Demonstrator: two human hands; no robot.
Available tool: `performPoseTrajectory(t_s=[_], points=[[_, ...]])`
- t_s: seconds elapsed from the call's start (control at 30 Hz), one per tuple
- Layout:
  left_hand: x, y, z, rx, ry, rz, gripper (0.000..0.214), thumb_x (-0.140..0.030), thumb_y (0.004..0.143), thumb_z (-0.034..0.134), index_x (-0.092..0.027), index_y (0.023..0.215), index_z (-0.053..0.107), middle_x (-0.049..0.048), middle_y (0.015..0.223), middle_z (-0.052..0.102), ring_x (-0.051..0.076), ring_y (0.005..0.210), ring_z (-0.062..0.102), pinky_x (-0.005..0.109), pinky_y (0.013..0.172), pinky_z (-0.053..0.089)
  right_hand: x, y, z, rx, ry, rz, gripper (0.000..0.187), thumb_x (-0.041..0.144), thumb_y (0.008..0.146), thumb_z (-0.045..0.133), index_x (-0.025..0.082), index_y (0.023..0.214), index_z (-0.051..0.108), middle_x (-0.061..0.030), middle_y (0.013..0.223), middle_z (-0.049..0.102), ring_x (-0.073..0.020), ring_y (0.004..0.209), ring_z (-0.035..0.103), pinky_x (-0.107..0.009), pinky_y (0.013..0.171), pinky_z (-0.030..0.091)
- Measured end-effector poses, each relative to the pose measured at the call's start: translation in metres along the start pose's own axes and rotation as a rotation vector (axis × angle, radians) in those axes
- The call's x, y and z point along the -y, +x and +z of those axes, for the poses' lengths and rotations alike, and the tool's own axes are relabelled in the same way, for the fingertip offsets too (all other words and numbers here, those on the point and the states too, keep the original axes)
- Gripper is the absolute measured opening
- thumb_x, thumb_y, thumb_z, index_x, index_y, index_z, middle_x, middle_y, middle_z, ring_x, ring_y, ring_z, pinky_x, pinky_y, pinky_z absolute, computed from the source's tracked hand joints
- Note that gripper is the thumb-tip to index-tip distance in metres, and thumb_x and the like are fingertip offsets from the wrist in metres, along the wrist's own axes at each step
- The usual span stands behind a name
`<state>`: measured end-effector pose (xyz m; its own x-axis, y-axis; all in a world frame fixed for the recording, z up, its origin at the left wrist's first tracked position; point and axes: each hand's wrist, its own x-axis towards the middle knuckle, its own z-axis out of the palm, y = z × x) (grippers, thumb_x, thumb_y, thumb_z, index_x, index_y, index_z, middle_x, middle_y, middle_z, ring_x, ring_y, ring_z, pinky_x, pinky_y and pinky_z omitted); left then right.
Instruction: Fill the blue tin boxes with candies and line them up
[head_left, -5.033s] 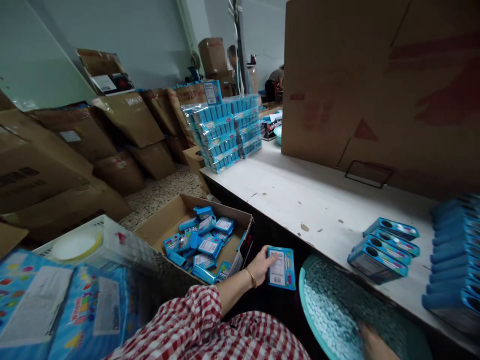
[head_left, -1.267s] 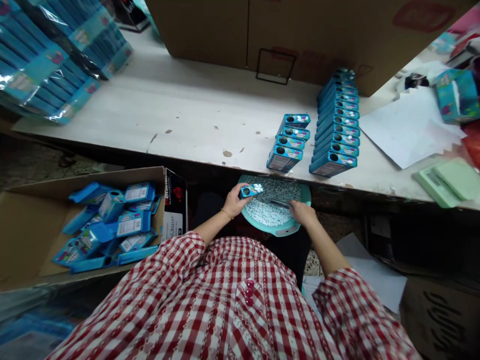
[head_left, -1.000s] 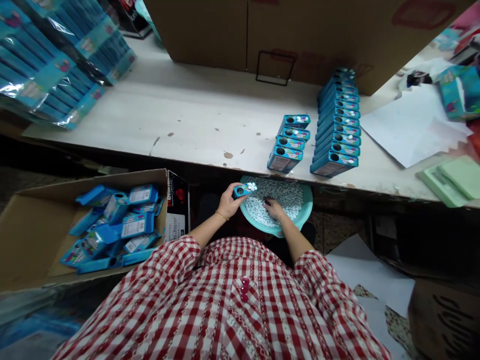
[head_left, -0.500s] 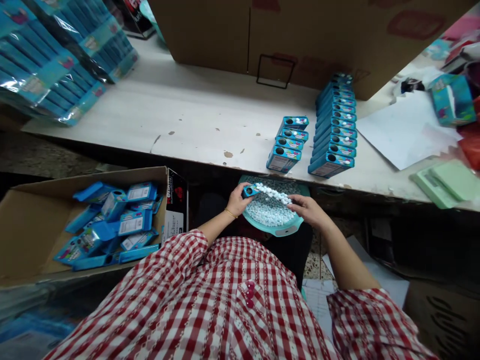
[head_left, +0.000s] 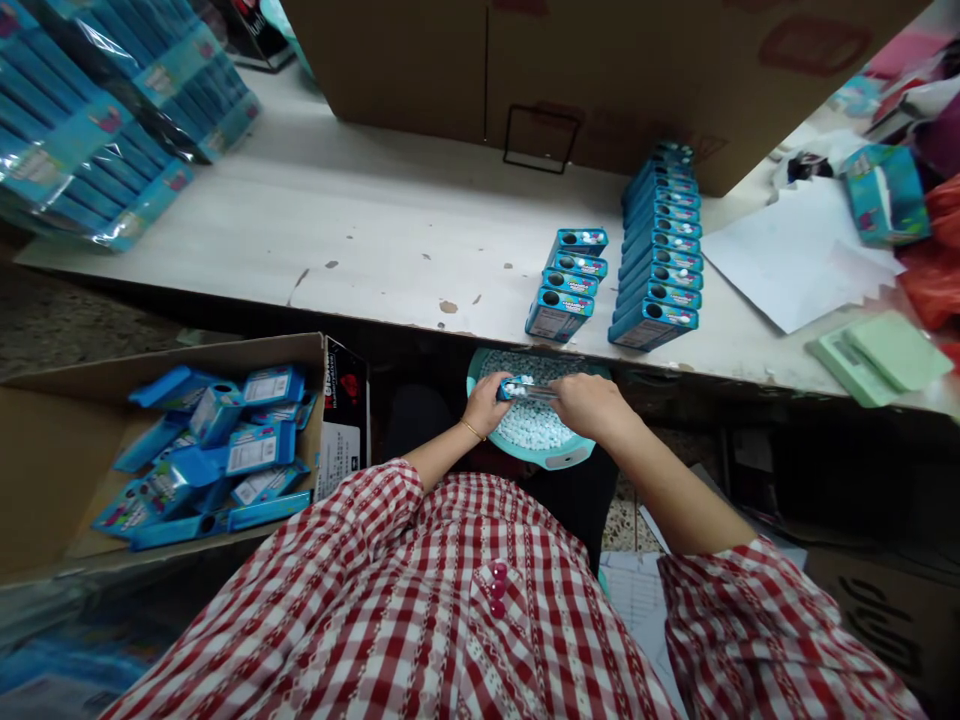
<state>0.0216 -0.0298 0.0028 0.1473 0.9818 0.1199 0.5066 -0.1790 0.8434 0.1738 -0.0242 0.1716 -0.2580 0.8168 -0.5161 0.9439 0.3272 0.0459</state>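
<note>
My left hand (head_left: pixel 486 406) is closed round a small blue candy box (head_left: pixel 508 388), held over a turquoise basin (head_left: pixel 564 459) on my lap. Small white candies (head_left: pixel 532 430) fill much of the basin. My right hand (head_left: pixel 591 402) grips a narrow clear scoop (head_left: pixel 543 391), its far end meeting the top of the box. White candies show where the two meet; the box's opening is hidden beneath them.
Upright blue boxes (head_left: pixel 656 270) stand in a long row on the white table (head_left: pixel 390 240), with a shorter row (head_left: pixel 566 285) beside it. A carton (head_left: pixel 45 460) of blue boxes lies at left. A large cardboard box (head_left: pixel 420 70) stands behind; a green scale (head_left: pixel 877 355) sits at right.
My right hand has moved left and turned over, bringing the scoop against the box. The heap of white candies along the scoop has mostly gone from it. My left hand keeps hold of the box.
</note>
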Motion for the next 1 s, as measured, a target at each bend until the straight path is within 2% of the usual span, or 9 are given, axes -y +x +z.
performPoseTrajectory(t_s=[0.1, 0.17, 0.3, 0.43, 0.53, 0.63, 0.8, 0.9, 1.0], points=[[0.002, 0.0, -0.002, -0.022, -0.046, -0.011, 0.036, -0.015, 0.067, 0.062, -0.018, 0.103, 0.056, 0.0068, 0.102, 0.062, 0.022, 0.096, 0.057, 0.036, 0.087, 0.045, -0.013, -0.01, 0.002, -0.05, 0.029, 0.004, 0.034, 0.033, 0.088, 0.037, 0.021, 0.108, 0.061, -0.0112, 0.105, 0.064, -0.0251, 0.091, 0.061, -0.033, 0.075, 0.045], [0.003, -0.001, -0.006, -0.048, -0.101, -0.005, 0.035, -0.017, 0.069, 0.063, -0.017, 0.103, 0.055, 0.0071, 0.101, 0.062, 0.021, 0.095, 0.058, 0.035, 0.086, 0.045, -0.032, -0.014, 0.015, -0.078, 0.074, 0.038, 0.033, 0.036, 0.088, 0.038, 0.025, 0.112, 0.058, -0.0083, 0.108, 0.063, -0.0237, 0.093, 0.061, -0.032, 0.075, 0.045], [0.003, -0.004, -0.022, -0.09, -0.183, 0.015, 0.033, -0.022, 0.071, 0.064, -0.017, 0.102, 0.054, 0.0072, 0.101, 0.062, 0.019, 0.095, 0.059, 0.033, 0.086, 0.045, -0.063, 0.007, 0.074, 0.022, 0.186, 0.191, 0.035, 0.035, 0.086, 0.043, 0.024, 0.116, 0.055, -0.011, 0.112, 0.062, -0.0244, 0.097, 0.059, -0.035, 0.079, 0.044], [0.003, -0.006, -0.035, -0.134, -0.187, -0.003, 0.033, -0.024, 0.071, 0.065, -0.018, 0.102, 0.054, 0.0062, 0.101, 0.063, 0.019, 0.093, 0.059, 0.033, 0.085, 0.046, -0.041, 0.058, 0.139, 0.097, 0.39, 0.215, 0.036, 0.027, 0.084, 0.046, 0.019, 0.119, 0.055, -0.0144, 0.107, 0.063, -0.0226, 0.101, 0.058, -0.036, 0.084, 0.041], [0.004, -0.008, -0.043, -0.179, -0.186, -0.033, 0.033, -0.026, 0.071, 0.065, -0.018, 0.102, 0.054, 0.0049, 0.1, 0.063, 0.017, 0.091, 0.06, 0.032, 0.084, 0.046, -0.012, 0.092, 0.166, 0.053, 0.545, 0.142, 0.039, 0.028, 0.085, 0.045, 0.018, 0.122, 0.052, -0.0127, 0.117, 0.059, -0.0189, 0.107, 0.054, -0.031, 0.089, 0.039], [0.008, -0.008, -0.05, -0.209, -0.183, -0.069, 0.035, -0.028, 0.071, 0.066, -0.018, 0.102, 0.054, 0.0041, 0.098, 0.063, 0.016, 0.088, 0.06, 0.031, 0.083, 0.047, -0.001, 0.107, 0.175, 0.01, 0.723, 0.05, 0.039, 0.026, 0.083, 0.047, 0.012, 0.119, 0.054, -0.011, 0.118, 0.058, -0.0154, 0.104, 0.053, -0.024, 0.087, 0.04], [0.012, -0.006, -0.056, -0.253, -0.174, -0.099, 0.037, -0.029, 0.069, 0.067, -0.018, 0.102, 0.054, 0.0034, 0.096, 0.063, 0.016, 0.085, 0.06, 0.03, 0.081, 0.048, -0.022, 0.09, 0.176, -0.01, 0.932, 0.001, 0.045, 0.032, 0.078, 0.046, 0.01, 0.117, 0.053, -0.0028, 0.081, 0.062, -0.0117, 0.065, 0.053, -0.023, 0.059, 0.043], [0.012, -0.003, -0.053, -0.256, -0.176, -0.1, 0.037, -0.029, 0.069, 0.067, -0.018, 0.101, 0.054, 0.0036, 0.095, 0.063, 0.016, 0.085, 0.06, 0.03, 0.08, 0.048, -0.041, 0.065, 0.163, -0.005, 1.12, -0.029, 0.051, 0.04, 0.073, 0.049, 0.009, 0.113, 0.053, 0.0033, 0.064, 0.051, -0.0085, 0.05, 0.041, -0.021, 0.048, 0.036], [0.01, -0.001, -0.044, -0.234, -0.169, -0.087, 0.035, -0.027, 0.07, 0.066, -0.017, 0.102, 0.054, 0.0043, 0.096, 0.063, 0.017, 0.087, 0.06, 0.031, 0.081, 0.047, -0.056, 0.039, 0.137, -0.01, 1.271, -0.073, 0.054, 0.046, 0.067, 0.055, 0.01, 0.108, 0.055, 0.0042, 0.063, 0.048, -0.0074, 0.05, 0.038, -0.021, 0.047, 0.032]])
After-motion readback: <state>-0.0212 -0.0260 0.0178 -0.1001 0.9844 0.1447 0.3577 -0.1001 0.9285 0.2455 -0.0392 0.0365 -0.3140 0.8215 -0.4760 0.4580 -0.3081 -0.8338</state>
